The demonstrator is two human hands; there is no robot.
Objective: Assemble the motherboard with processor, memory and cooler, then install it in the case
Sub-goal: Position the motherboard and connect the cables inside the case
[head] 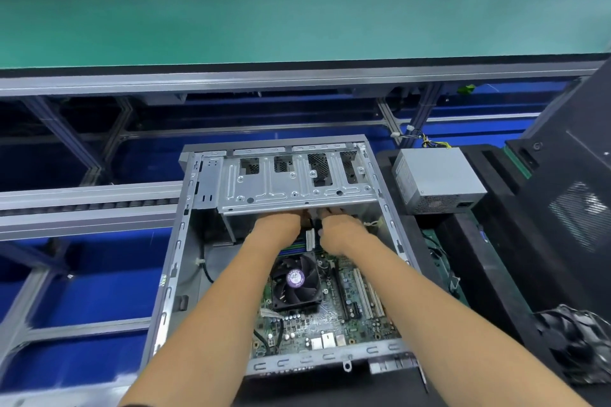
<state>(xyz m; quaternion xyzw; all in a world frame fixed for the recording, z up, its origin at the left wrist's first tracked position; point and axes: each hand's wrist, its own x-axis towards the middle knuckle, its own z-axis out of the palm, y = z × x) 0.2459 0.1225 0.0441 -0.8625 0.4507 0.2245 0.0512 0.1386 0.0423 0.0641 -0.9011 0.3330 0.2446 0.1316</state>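
Head view shows us the green motherboard [330,314] with black fan cooler [295,281] already lying in the open grey steel case [172,261]. Our left hand [276,228] and right hand [340,231] reach under the silver drive cage [291,182]; their grip we cannot tell. We think a blind tug there could bend a connector.

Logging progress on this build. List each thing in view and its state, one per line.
Case: side open, lying flat.
Motherboard: inside the case.
Cooler: mounted on the motherboard.
Power supply: outside the case.
Left hand: fingers hidden under drive cage.
Right hand: likewise.
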